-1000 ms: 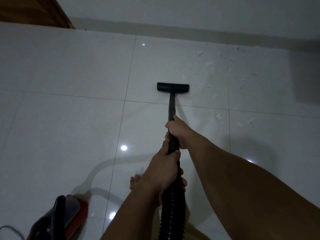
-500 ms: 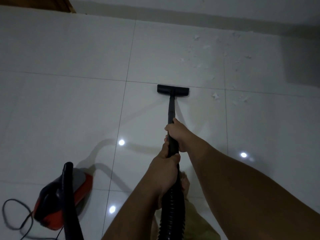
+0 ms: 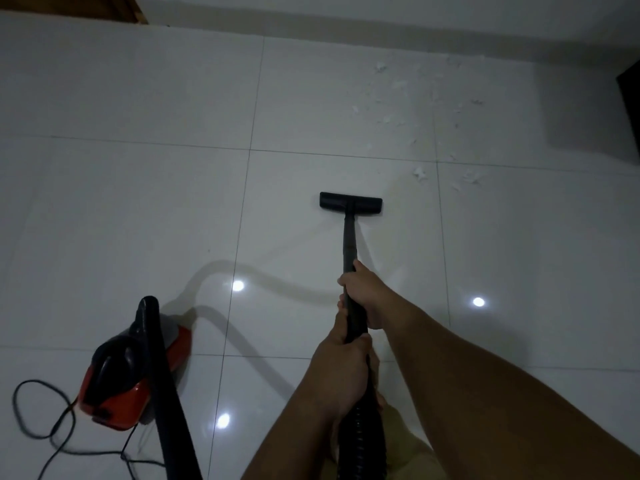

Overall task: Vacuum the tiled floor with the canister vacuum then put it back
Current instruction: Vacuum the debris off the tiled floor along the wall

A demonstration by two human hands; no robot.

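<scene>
Gripping wand [image 3: 349, 244], nozzle [image 3: 350, 202] pulled nearer, canister [image 3: 117, 386] now fully visible

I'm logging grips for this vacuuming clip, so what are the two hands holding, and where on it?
Both hold the vacuum wand: right hand on its lower rigid tube, left hand just behind, where the ribbed hose joins.

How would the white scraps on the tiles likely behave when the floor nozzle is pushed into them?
The white scraps look thin, torn and scattered, so probably very light and floppy. On glossy tiles they would likely slide or flutter ahead of the floor nozzle if not sucked in. They lie flat, so rolling seems unlikely.
</scene>
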